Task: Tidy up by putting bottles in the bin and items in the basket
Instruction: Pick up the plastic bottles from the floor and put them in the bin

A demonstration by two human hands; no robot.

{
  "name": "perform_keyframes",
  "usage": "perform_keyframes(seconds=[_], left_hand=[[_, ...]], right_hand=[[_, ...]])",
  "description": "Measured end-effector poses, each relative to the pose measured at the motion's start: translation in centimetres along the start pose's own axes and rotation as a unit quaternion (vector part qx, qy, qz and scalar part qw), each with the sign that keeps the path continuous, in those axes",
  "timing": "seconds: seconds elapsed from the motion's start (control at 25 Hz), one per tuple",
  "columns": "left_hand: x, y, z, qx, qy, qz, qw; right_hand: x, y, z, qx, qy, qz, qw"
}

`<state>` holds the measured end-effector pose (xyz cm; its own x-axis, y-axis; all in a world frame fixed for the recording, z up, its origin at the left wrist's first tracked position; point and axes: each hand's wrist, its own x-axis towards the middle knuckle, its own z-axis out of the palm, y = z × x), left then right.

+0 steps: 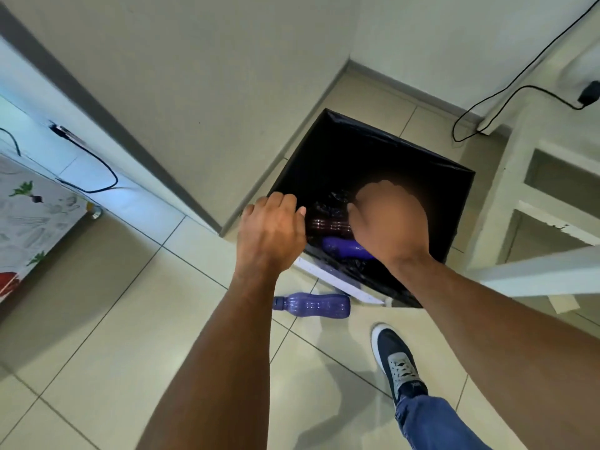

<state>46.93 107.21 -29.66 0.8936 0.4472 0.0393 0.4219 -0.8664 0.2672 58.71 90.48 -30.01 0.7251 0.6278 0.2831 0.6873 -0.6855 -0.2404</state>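
A: Where are the bottles?
B: A dark bottle (328, 225) and a purple bottle (345, 248) lie inside the bin (422, 177); another purple one (313, 305) lies on the floor (130, 319) just before it.
A: Fingers?
B: Left hand (271, 232) curls at the bin's near rim; right hand (391, 219) reaches inside, fingers hidden — cannot tell.
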Motion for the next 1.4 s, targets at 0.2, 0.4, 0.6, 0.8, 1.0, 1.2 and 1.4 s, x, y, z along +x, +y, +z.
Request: perform_keyframes(seconds=[0.2, 0.4, 0.6, 0.8, 1.0, 1.2, 1.4], left_hand=[[-7.4, -1.9, 1.0, -0.033, -0.005, -0.054, 0.998], [-13.6, -4.5, 6.3, -0.046, -0.12, -0.121, 0.984], [-19.1, -6.7, 15.6, -0.062, -0.134, -0.121, 0.982], [-22.4, -7.4, 24.8, -0.054, -0.201, -0.127, 0.97], [-22.2, -9.0, 32.2, -0.075, -0.222, -0.134, 0.963], [-21.9, -9.9, 37.0, -0.108, -0.212, -0.169, 0.957], [-25.7, -10.7, 39.5, -0.123, -0.213, -0.198, 0.949]], right_hand=[[-6.9, -5.3, 1.2, 0.076, 0.044, -0.136, 0.987], [-15.2, -6.0, 7.7, 0.096, -0.106, -0.115, 0.983], [-20.5, -2.6, 16.5, -0.013, -0.283, -0.047, 0.958], [-22.2, 0.9, 23.9, -0.068, -0.403, -0.015, 0.913], [-21.1, 1.8, 30.7, -0.082, -0.435, -0.044, 0.896], [-20.7, 1.0, 37.3, -0.114, -0.443, -0.039, 0.888], [-23.1, 1.4, 40.9, -0.2, -0.468, -0.028, 0.861]])
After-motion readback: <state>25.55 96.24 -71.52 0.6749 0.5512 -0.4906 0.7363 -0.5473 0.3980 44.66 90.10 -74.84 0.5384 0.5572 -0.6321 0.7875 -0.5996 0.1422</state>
